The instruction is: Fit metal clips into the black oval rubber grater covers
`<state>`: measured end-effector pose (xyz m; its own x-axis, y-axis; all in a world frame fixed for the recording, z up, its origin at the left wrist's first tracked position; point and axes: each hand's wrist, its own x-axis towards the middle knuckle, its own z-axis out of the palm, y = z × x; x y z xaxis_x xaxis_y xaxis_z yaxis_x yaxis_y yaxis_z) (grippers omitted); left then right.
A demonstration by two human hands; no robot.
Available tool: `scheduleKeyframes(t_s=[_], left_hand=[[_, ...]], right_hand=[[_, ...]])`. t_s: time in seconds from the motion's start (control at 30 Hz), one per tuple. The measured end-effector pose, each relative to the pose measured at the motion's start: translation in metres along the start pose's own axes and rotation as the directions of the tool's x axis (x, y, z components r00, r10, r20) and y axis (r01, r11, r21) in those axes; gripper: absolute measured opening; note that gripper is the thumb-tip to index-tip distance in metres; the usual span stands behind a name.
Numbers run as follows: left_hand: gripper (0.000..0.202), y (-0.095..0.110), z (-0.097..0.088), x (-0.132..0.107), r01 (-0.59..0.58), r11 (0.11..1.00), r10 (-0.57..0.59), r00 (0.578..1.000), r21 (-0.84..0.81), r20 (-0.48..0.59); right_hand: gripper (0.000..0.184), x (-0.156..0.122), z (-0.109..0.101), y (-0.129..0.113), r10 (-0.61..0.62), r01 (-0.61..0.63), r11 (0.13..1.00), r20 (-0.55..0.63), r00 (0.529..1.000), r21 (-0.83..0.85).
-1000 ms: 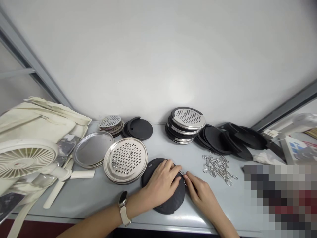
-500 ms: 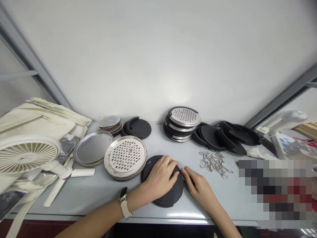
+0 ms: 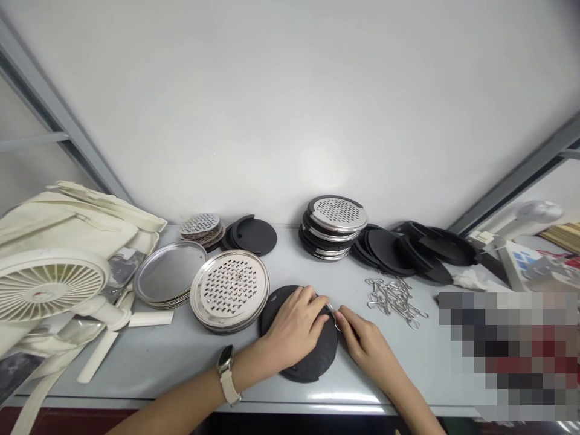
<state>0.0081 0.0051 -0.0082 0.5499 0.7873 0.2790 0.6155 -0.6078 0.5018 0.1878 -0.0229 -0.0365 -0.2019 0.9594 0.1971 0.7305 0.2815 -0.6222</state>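
My left hand (image 3: pixel 294 326), with a watch (image 3: pixel 225 359) on its wrist, lies across a round black disc (image 3: pixel 319 359) on the table, its fingers curled at the far right edge. At that edge my right hand (image 3: pixel 362 332) pinches a bent metal wire clip (image 3: pixel 336 323) between thumb and forefinger. The clip touches the disc's rim; its other end is hidden beside my left fingers. A pile of similar wire clips (image 3: pixel 394 299) lies right of my right hand. Left of the disc sits a stack of round metal grater plates (image 3: pixel 233 284).
Plain metal plates (image 3: pixel 170 272), small grater discs (image 3: pixel 200 223) and notched black discs (image 3: pixel 256 234) stand at left. Assembled black-and-metal graters (image 3: pixel 338 214) are stacked by the wall, with black parts (image 3: pixel 392 251) beside them. A white fan (image 3: pixel 49 284) occupies the left side.
Both hands stay at the disc's far right edge, with only a slight shift. The wire clip remains in my right hand's pinch.
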Motion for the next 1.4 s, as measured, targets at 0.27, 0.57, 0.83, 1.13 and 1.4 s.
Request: scheduleKeyframes(t_s=[0.27,0.57,0.83,1.13,1.4], left_hand=[[0.015,-0.0018,0.0042,0.0001,-0.005,1.0,0.004,1.0,-0.021,-0.028],[0.018,-0.0032,0.0041,-0.0001,-0.006,1.0,0.005,1.0,-0.027,-0.02],[0.019,-0.0025,0.0035,-0.0003,-0.002,1.0,0.001,1.0,-0.016,-0.013],[0.019,-0.0026,0.0053,0.0001,0.006,1.0,-0.006,1.0,-0.012,-0.006],[0.021,-0.0011,0.004,-0.0001,0.006,1.0,-0.006,1.0,-0.001,-0.003]], right_hand=[[0.03,-0.0002,-0.0005,0.0015,-0.002,0.002,1.0,-0.01,1.0,-0.006],[0.03,-0.0009,-0.0025,-0.0009,-0.02,0.021,1.0,0.024,1.0,-0.015],[0.028,-0.002,-0.0019,-0.001,-0.003,0.003,1.0,0.01,1.0,-0.014],[0.028,-0.0014,-0.0026,-0.0004,-0.003,0.003,1.0,0.034,0.999,-0.003],[0.029,-0.0006,-0.0025,0.0006,-0.015,0.017,0.999,0.049,0.999,-0.03]])
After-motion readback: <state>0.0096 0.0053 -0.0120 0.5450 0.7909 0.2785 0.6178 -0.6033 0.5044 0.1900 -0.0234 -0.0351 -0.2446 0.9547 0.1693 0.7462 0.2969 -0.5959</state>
